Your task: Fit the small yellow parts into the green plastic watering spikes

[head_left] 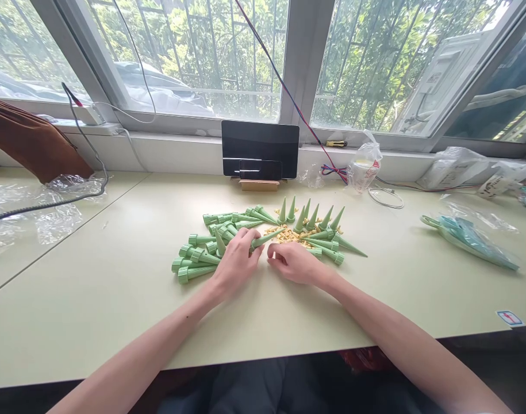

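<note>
My left hand (238, 260) is closed around a green plastic watering spike (268, 236), its tapered tip pointing right. Close beside it, my right hand (296, 262) has its fingers curled together; whatever may be in them is hidden. Just beyond both hands lies a heap of small yellow pegs (288, 235). More green spikes with ribbed caps (198, 255) are piled to the left, around my left hand. Several green cones (312, 219) stand point-up behind and right of the pegs. Other spikes (329, 251) lie flat at the right of the heap.
A dark tablet (260, 146) leans on the window ledge, with a phone on a cardboard stand (259, 185) before it. A teal plastic bag (473, 241) lies at right. A brown bag (30, 141), a black cable (51, 202) and clear wrappers occupy the left.
</note>
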### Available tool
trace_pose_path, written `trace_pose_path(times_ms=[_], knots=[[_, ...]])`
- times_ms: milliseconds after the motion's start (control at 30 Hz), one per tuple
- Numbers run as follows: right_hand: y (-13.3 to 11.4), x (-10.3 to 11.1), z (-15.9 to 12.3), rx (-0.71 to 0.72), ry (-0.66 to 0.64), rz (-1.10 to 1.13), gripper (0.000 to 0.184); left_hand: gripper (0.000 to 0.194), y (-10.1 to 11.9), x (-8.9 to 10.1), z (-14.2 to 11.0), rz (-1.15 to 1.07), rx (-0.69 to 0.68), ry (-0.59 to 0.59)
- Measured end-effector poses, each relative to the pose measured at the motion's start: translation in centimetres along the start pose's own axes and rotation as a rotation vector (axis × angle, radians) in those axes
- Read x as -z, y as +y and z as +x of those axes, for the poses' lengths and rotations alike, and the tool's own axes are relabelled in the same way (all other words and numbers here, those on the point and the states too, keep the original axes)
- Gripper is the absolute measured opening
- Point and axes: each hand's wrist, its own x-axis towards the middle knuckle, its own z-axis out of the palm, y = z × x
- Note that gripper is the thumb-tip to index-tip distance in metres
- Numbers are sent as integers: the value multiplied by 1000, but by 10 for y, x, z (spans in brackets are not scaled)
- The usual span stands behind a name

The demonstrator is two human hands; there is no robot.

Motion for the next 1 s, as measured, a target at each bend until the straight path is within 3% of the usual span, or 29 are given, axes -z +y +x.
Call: trace_pose_path(times_ms=[1000], knots=[[-2, 2, 0, -21, -39, 1, 8, 17, -3, -4, 1, -109, -73, -11]])
